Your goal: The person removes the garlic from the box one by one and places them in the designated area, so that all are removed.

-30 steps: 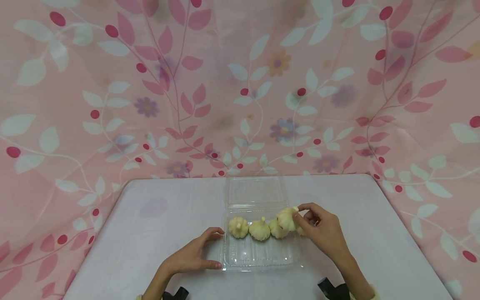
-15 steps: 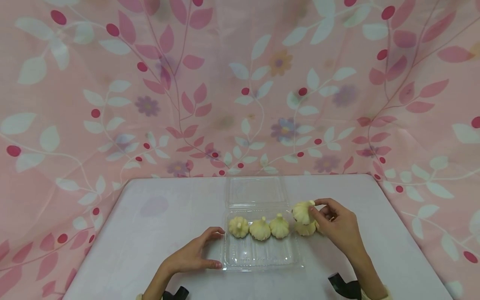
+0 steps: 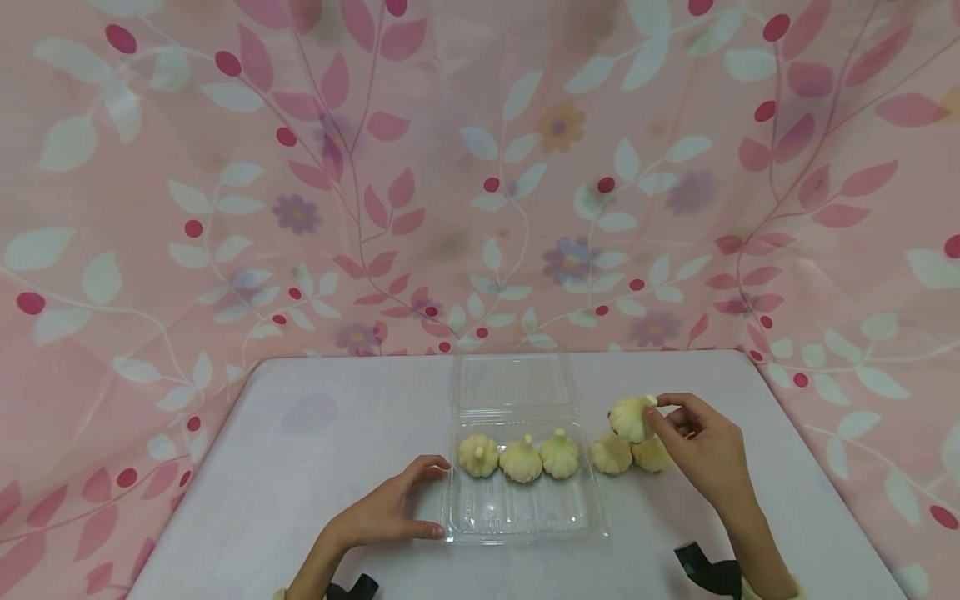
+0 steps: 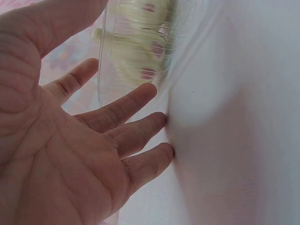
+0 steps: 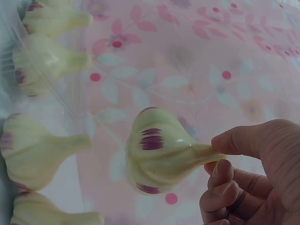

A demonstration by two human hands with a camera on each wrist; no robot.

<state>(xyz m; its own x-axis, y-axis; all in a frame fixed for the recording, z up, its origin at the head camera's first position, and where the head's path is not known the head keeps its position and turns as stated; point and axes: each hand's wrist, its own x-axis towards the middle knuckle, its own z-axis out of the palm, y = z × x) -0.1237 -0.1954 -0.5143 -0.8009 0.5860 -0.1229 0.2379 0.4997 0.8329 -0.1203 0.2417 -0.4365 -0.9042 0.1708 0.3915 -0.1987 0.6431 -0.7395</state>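
A garlic bulb (image 3: 630,418) with purple streaks is pinched by its stem between the thumb and fingers of my right hand (image 3: 705,446), raised above the table to the right of the box. Below it, two more garlic bulbs (image 3: 612,455) lie side by side on the table. The clear plastic box (image 3: 525,512) stands with its lid open to the back; three garlic bulbs (image 3: 521,460) sit in a row along its rear half. My left hand (image 3: 382,507) rests at the box's left edge, fingers spread and extended, as the left wrist view shows on the palm (image 4: 61,159).
The white table (image 3: 315,417) carries everything here. Behind it hangs a pink leaf-patterned cloth (image 3: 420,208). The transparent lid (image 3: 513,385) lies back toward the table's far edge. Black wrist devices (image 3: 708,571) show near the bottom.
My right hand has carried the garlic bulb rightward from over the box to over the two bulbs on the table. The third bulb in the box came into full view. My left hand stayed still.
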